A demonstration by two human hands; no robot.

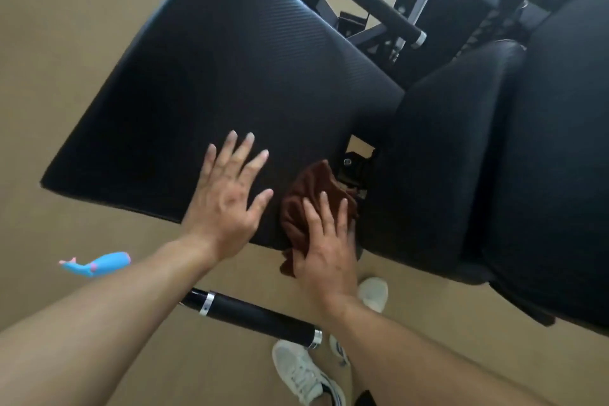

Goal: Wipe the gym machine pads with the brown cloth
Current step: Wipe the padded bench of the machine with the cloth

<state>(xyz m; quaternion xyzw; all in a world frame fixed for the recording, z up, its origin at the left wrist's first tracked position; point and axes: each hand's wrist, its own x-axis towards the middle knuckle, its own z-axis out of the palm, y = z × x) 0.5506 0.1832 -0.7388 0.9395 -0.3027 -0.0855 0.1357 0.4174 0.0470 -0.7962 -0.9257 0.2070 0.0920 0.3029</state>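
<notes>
Right grip (324,241) presses bunched brown cloth (311,204) onto pad (230,69).

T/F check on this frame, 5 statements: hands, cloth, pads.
1. The right hand presses the brown cloth against the large ribbed pad. True.
2. The left hand holds a spray bottle. False: it lies flat on the pad with fingers spread and holds nothing.
3. The cloth is at the pad's near right corner, next to a gap with metal hardware. True.
4. The cloth is spread flat over the whole pad. False: it is bunched under the right hand and covers only a small part.
5. A black handle with silver rings lies below the pad, near the white shoes. True.
</notes>
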